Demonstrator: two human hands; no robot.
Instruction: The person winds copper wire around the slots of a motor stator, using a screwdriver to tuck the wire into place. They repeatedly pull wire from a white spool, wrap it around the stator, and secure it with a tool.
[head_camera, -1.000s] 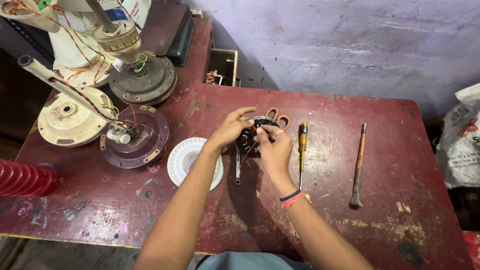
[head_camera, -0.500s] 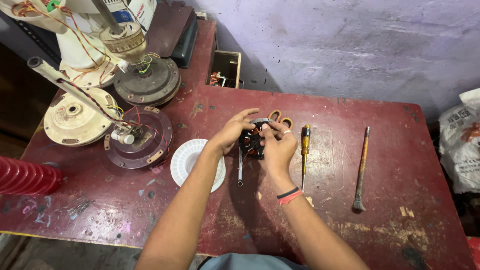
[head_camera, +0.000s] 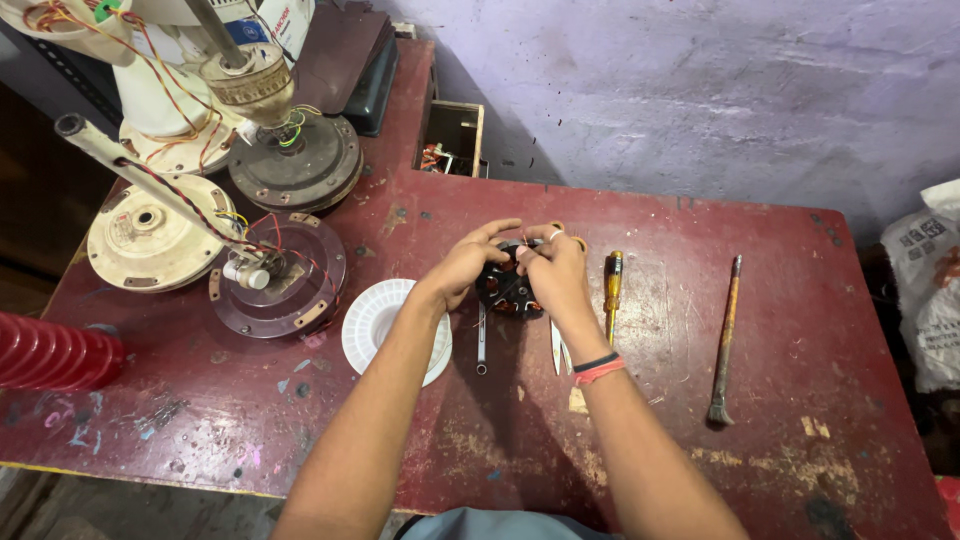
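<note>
A big red table (head_camera: 700, 330) with chipped paint fills most of the view. On its far left side sit round fan motor parts (head_camera: 280, 275) with red and yellow wires. A red ribbed thing (head_camera: 50, 352) lies at the left edge. A white round disc (head_camera: 375, 318) rests near the middle, partly under the left arm. A long thin brush (head_camera: 724, 340) lies well apart on the right. A yellow screwdriver (head_camera: 611, 285) lies just beside the right hand. A small silver wrench (head_camera: 481, 340) lies below the hands. The left hand (head_camera: 465, 265) and the right hand (head_camera: 555, 272) are both wrapped around a small black round coil part (head_camera: 505, 290), holding it from each side just above the table in the middle. The right fingers (head_camera: 532, 252) pinch a thin wire on top of it.
</note>
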